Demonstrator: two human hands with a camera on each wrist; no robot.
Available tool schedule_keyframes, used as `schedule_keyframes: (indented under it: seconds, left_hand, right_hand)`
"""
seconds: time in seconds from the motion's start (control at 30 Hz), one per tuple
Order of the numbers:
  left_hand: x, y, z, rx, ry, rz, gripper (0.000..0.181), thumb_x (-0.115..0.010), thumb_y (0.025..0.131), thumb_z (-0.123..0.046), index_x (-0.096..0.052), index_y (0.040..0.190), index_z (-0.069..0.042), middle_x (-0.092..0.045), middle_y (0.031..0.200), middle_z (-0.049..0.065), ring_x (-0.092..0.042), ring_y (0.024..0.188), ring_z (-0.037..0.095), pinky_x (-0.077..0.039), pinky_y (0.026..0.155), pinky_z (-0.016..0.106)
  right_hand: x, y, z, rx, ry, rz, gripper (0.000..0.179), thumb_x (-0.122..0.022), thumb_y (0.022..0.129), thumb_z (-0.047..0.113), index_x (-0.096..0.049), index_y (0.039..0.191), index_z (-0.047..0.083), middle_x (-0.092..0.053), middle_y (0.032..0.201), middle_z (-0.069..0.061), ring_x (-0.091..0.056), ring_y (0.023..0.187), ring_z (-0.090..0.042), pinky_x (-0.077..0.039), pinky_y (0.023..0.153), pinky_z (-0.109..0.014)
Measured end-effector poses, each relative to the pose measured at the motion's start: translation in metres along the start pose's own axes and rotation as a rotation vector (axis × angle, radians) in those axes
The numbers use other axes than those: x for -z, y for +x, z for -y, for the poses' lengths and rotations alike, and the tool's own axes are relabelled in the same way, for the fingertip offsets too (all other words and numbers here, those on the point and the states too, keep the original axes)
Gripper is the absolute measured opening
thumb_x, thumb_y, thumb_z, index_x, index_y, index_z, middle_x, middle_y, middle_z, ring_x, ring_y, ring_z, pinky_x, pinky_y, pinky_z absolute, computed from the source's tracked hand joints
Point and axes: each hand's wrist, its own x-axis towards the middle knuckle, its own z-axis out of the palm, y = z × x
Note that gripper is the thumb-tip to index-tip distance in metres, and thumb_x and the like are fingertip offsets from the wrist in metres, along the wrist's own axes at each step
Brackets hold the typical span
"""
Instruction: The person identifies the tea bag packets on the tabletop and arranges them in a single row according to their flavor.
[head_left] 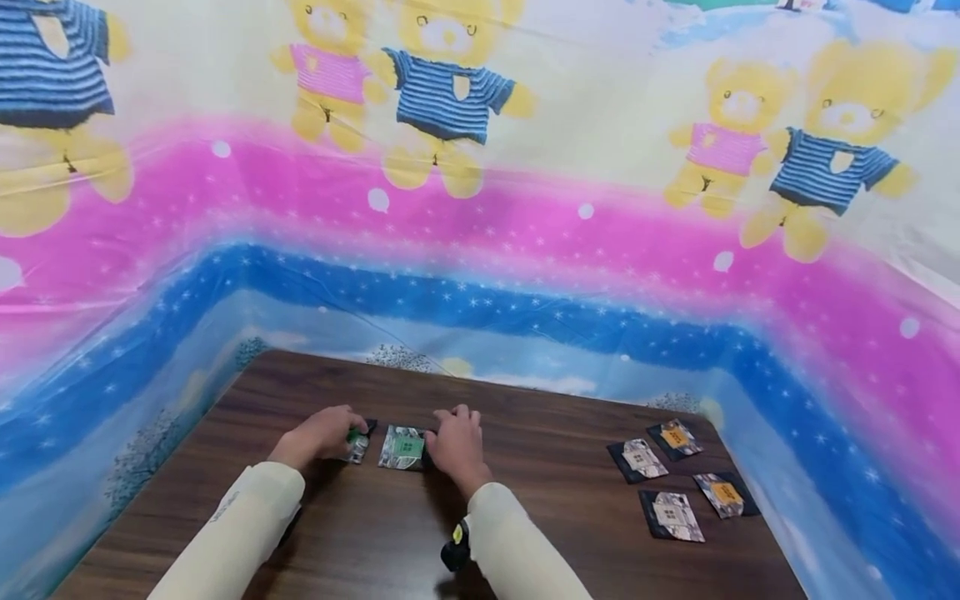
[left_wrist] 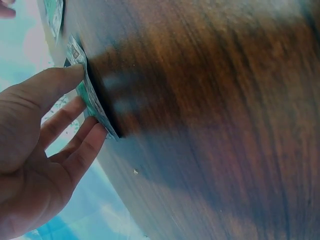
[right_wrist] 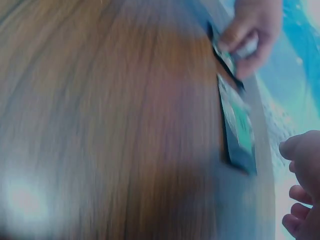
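Left hand [head_left: 324, 432] pinches left green packet [head_left: 359, 451]; right hand [head_left: 458, 445], fingers loose, beside right green packet [head_left: 403, 447]. Packets likely light, flexible, slippery; grip edges.

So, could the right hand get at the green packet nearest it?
Probably yes: the right hand looks empty and close beside that green packet, with nothing between them; the left hand holds a second packet.
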Motion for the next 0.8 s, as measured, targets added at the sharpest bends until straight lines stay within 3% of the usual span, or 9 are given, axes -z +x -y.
schedule_keyframes:
  seconds: [0.17, 0.3, 0.6, 0.8]
  left_hand:
    - [0.007, 0.0, 0.003, 0.011, 0.012, -0.009, 0.037, -0.073, 0.087, 0.001, -0.071, 0.123, -0.005, -0.057, 0.138, 0.029, -0.057, 0.125, 0.046, -0.053, 0.094, 0.051]
    - [0.008, 0.004, 0.002, 0.019, 0.019, -0.016, 0.036, -0.072, 0.087, 0.0, -0.071, 0.123, -0.006, -0.058, 0.135, 0.027, -0.06, 0.121, 0.044, -0.054, 0.094, 0.051]
    - [-0.003, 0.005, 0.002, 0.046, -0.008, -0.001, 0.037, -0.075, 0.085, -0.001, -0.072, 0.121, -0.008, -0.062, 0.123, 0.02, -0.063, 0.106, 0.034, -0.054, 0.085, 0.045]
    - [-0.003, 0.005, 0.0, 0.042, -0.007, -0.008, 0.037, -0.076, 0.084, -0.002, -0.073, 0.121, -0.008, -0.063, 0.121, 0.019, -0.063, 0.103, 0.031, -0.055, 0.083, 0.044]
  right_hand:
    - [0.017, 0.003, -0.035, -0.023, 0.037, -0.039, 0.04, -0.069, 0.096, 0.025, -0.067, 0.132, 0.007, -0.06, 0.131, -0.021, -0.053, 0.117, -0.038, -0.048, 0.096, -0.051]
    - [0.03, 0.004, -0.076, -0.05, 0.014, -0.101, 0.04, -0.071, 0.094, 0.023, -0.068, 0.129, 0.003, -0.063, 0.126, -0.024, -0.055, 0.115, -0.04, -0.047, 0.095, -0.052]
    - [0.063, -0.011, -0.171, -0.236, -0.059, -0.113, 0.044, -0.067, 0.097, 0.023, -0.064, 0.134, 0.001, -0.061, 0.13, -0.028, -0.054, 0.119, -0.044, -0.044, 0.097, -0.054]
    - [0.088, -0.024, -0.221, -0.368, -0.132, -0.104, 0.046, -0.061, 0.099, 0.022, -0.059, 0.137, -0.005, -0.056, 0.134, -0.034, -0.049, 0.126, -0.048, -0.04, 0.103, -0.058]
